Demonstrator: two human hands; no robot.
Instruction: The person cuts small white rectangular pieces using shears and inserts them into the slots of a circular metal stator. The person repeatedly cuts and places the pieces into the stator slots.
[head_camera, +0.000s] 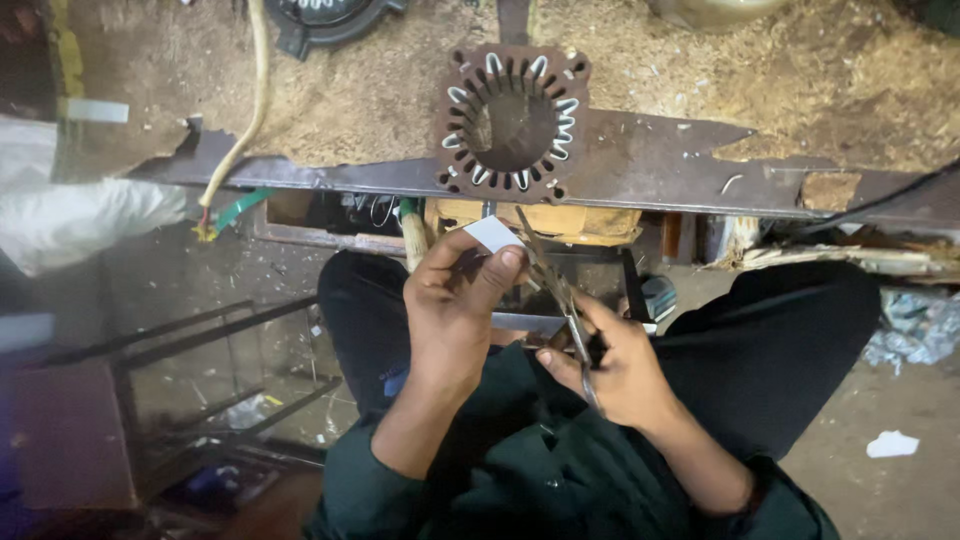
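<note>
Scissors (556, 290) at paper strip (492, 235) edge

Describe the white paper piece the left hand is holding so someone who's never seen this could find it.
Start at the rusty square stator core with its ring of slots on the workbench edge. Just below it, the left hand pinches a small white paper strip between thumb and fingers, beside the scissors in the right hand. Unlike the curved white liners in the slots, it is flat and loose.

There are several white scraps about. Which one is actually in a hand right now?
The small white paper piece pinched by the left hand, beside the scissors. The other white scrap lies loose on the floor at right.
</note>
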